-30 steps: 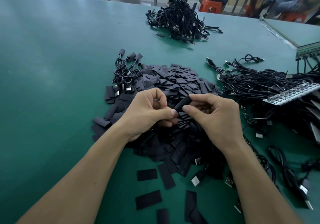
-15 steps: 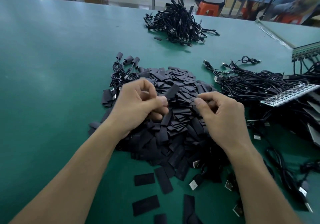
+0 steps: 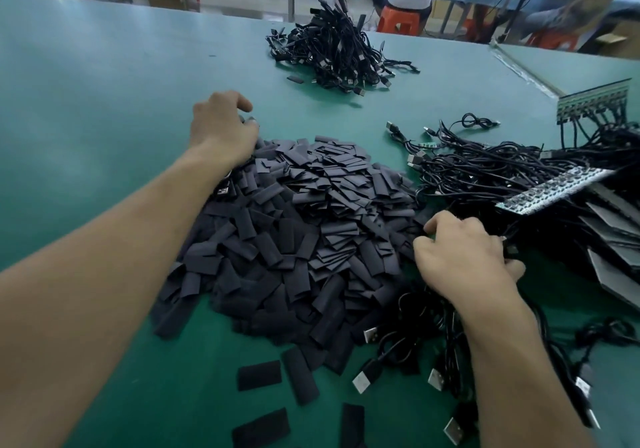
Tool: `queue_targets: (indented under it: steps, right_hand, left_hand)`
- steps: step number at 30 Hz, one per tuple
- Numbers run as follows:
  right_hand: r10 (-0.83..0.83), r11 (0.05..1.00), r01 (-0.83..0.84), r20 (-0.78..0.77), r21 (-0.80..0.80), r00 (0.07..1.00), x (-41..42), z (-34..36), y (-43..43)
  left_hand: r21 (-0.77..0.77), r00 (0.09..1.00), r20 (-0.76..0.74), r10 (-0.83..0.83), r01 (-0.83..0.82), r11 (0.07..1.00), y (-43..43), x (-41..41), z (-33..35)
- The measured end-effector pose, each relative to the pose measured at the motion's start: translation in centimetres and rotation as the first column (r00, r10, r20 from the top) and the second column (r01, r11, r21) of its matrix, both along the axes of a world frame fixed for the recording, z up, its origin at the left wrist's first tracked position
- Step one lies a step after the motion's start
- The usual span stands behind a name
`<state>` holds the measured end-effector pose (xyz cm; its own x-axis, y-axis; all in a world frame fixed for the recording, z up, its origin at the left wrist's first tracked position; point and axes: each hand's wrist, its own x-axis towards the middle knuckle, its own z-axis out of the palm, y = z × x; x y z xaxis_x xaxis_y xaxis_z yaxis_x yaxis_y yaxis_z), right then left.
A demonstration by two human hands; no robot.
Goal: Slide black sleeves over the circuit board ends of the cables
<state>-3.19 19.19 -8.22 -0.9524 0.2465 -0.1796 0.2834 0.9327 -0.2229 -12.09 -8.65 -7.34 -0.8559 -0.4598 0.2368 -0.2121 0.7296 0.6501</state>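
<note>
Hundreds of sleeves (image 3: pixel 311 225) lie piled on the table (image 3: pixel 104 101). Loose cables (image 3: pixel 485 173) tangle at the pile's three o'clock, and a further heap (image 3: pixel 332 52) sits at twelve. Our left hand (image 3: pixel 221 128) curls down at the pile's ten o'clock and our right hand (image 3: pixel 464 257) curls into the cables at four. We cannot tell whether either grips anything. We judge snagging the main risk: tugging one cable from that tangle could drag its neighbours across the sleeves and scatter them.
</note>
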Motion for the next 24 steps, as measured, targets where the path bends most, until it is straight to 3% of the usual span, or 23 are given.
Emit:
queue_targets:
  steps: [3, 6, 8, 11, 12, 14, 16, 19, 22, 24]
  right_hand:
    - [0.056, 0.997, -0.057, -0.009, -0.049, 0.998, 0.0, -0.1, 0.1]
    - [0.086, 0.984, -0.104, -0.13, -0.146, 0.988, 0.0, 0.0, 0.3]
    - [0.111, 0.961, -0.174, -0.275, -0.217, 0.955, 0.1, 0.2, 0.5]
    - [0.149, 0.893, -0.332, -0.497, -0.304, 0.855, 0.0, 0.6, 0.7]
    - [0.13, 0.842, -0.377, -0.533, -0.386, 0.836, -0.1, 0.7, 0.6]
    - [0.081, 0.662, -0.447, -0.535, -0.602, 0.841, -0.2, 0.8, 0.4]
    - [0.078, 0.477, -0.487, -0.517, -0.731, 0.852, -0.3, 0.8, 0.2]
    - [0.07, 0.292, -0.468, -0.469, -0.834, 0.88, -0.5, 0.5, 0.1]
    - [0.065, 0.181, -0.428, -0.423, -0.886, 0.904, -0.5, 0.3, 0.0]
    - [0.076, 0.199, -0.429, -0.423, -0.881, 0.903, -0.5, 0.2, -0.1]
  left_hand:
    - [-0.11, 0.992, -0.084, -0.097, 0.087, 0.99, 2.0, 2.1, -0.3]
    - [-0.046, 0.954, -0.194, -0.23, 0.225, 0.973, 4.9, 5.7, -0.1]
    - [0.112, 0.908, -0.22, -0.355, 0.386, 0.916, 7.0, 8.3, -0.5]
    - [0.491, 0.819, -0.247, -0.518, 0.567, 0.662, 9.7, 11.1, -1.8]
    - [0.569, 0.799, -0.263, -0.54, 0.581, 0.582, 10.4, 11.6, -2.4]
    - [0.62, 0.773, -0.273, -0.573, 0.597, 0.509, 11.2, 12.0, -3.8]
    - [0.614, 0.764, -0.283, -0.58, 0.609, 0.502, 11.3, 11.9, -4.7]
    - [0.633, 0.781, -0.298, -0.548, 0.592, 0.5, 11.1, 11.8, -4.9]
    - [0.683, 0.806, -0.288, -0.518, 0.552, 0.479, 11.0, 11.6, -4.6]
    - [0.681, 0.802, -0.302, -0.515, 0.559, 0.473, 10.9, 11.6, -4.5]
